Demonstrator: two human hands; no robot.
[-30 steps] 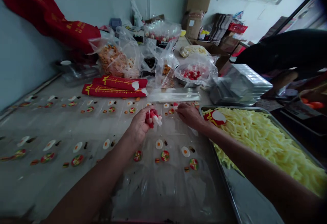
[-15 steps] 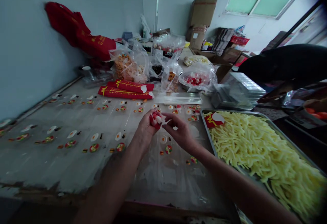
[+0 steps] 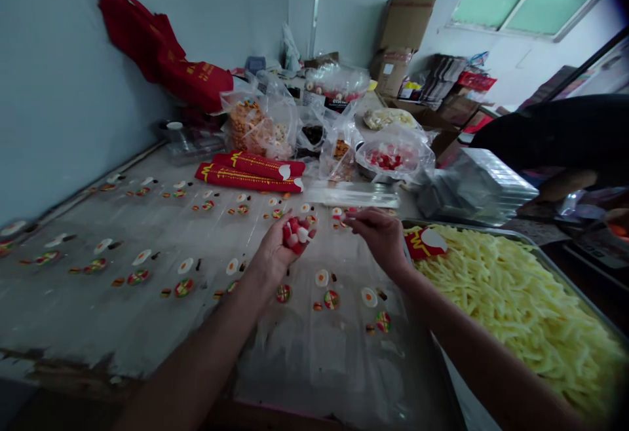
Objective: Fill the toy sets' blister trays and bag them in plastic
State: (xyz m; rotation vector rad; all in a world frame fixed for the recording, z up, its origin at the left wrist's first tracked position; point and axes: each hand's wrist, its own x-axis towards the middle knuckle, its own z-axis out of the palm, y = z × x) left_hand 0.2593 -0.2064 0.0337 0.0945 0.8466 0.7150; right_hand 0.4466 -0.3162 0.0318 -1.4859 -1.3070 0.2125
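Observation:
My left hand (image 3: 278,244) is cupped around several small red-and-white pieces (image 3: 296,234), palm up over the table. To its right, my right hand (image 3: 381,234) has thumb and forefinger pinched together above the far row of clear plastic trays; what is between the fingertips is too small to make out. The trays hold miniature food pieces: a fried egg (image 3: 322,278), a round pizza-like piece (image 3: 331,299) and a tiny burger (image 3: 317,306), with a small dark piece beside the egg. Similar sets repeat in rows across the table.
A metal tray (image 3: 521,238) of pale yellow fry-like strips (image 3: 506,300) stands at the right, a red fries carton (image 3: 425,242) on it. Behind lie stacked red cartons (image 3: 250,175), bags of small pieces (image 3: 255,123), a bag-lined bowl (image 3: 393,156) and clear boxes (image 3: 491,182). A person's dark sleeve (image 3: 555,133) shows beyond.
My right hand has moved away from the left hand, to the right and over the far tray row. The left hand still holds the red-and-white pieces. The view has shifted slightly.

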